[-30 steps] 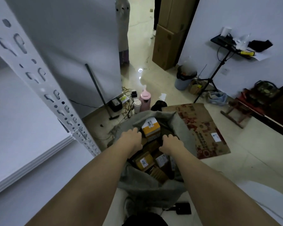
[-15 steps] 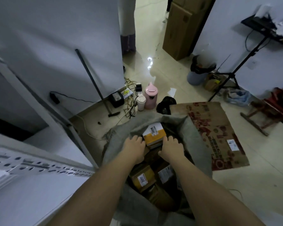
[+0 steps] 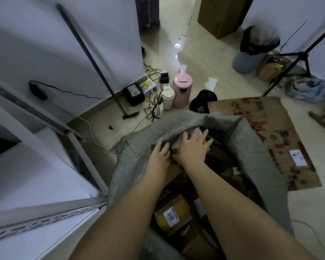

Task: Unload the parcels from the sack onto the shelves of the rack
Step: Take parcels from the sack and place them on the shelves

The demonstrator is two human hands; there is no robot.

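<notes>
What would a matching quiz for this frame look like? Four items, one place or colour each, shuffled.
Items:
1. kettle
2. sack
3. parcel 2017
4. cardboard sheet

Descriptions:
A. grey, open-mouthed
B. flat on the floor, right of the sack
C. pink, on the floor beyond the sack
D. inside the sack, between the forearms

Pairs: 1-C, 2-A, 3-D, 4-B
</notes>
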